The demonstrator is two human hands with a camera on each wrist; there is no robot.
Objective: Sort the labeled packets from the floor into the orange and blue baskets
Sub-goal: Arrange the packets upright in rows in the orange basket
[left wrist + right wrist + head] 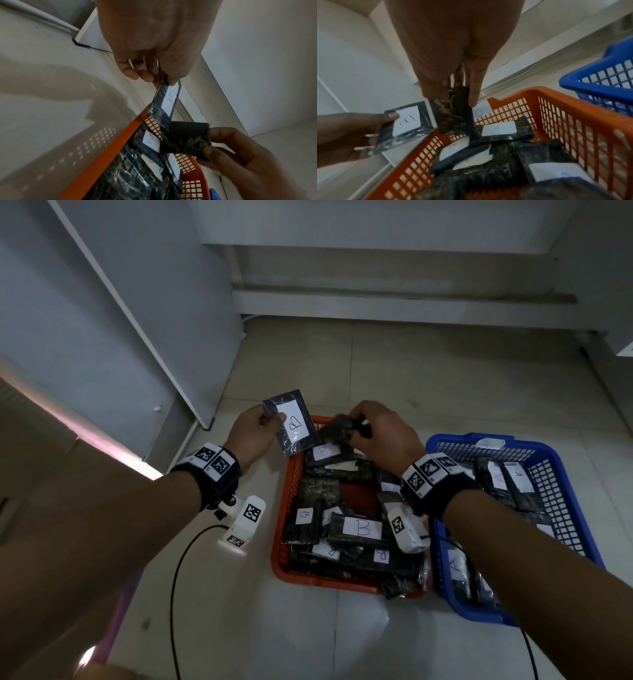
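Head view: two baskets sit side by side on the floor (445, 364), the orange basket (286, 501) left of the blue basket (561, 505), both holding many dark packets. The left hand (255, 431) pinches one B-labeled packet (296, 422) above the orange basket's far corner; the right hand (383, 433) grips one dark packet (337, 429).

Left wrist view: two held packets, and three B labels showing in the orange basket.

Right wrist view: both hands, each holding one packet.

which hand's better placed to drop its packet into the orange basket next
Right, probably. The right hand holds its packet directly over the orange basket; the left hand holds its B packet at the basket's far left corner.
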